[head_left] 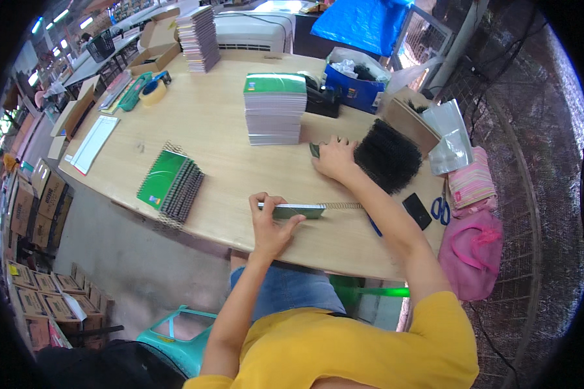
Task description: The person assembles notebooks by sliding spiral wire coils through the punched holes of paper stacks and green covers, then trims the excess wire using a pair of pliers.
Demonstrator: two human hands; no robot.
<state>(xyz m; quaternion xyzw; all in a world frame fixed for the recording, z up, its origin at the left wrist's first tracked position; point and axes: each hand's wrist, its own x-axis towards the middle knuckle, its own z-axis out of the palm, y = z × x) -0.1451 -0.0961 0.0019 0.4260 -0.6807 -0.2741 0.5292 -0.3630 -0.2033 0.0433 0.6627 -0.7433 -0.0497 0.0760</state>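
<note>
Wears smooth yellow cloth [344,343] at six o'clock. With the left hand [270,225], pinches a thin, flat green notebook [298,212] at centre, end-on to a springy wire coil [342,205] toward three. With the right hand [337,157], at two, curls fingers beside a bristly black bundle [388,155]; cannot tell whether gripping.

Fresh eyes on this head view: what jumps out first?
Likely the tall stack of green-topped notebooks at mid-table and the bristly black pile, apparently binding coils, to its right, beside the right hand. Nearer the front edge, the left hand holds a green-covered notebook, with a thin spiral coil running off its right end. The bright blue sheet beyond the table also stands out.
</note>
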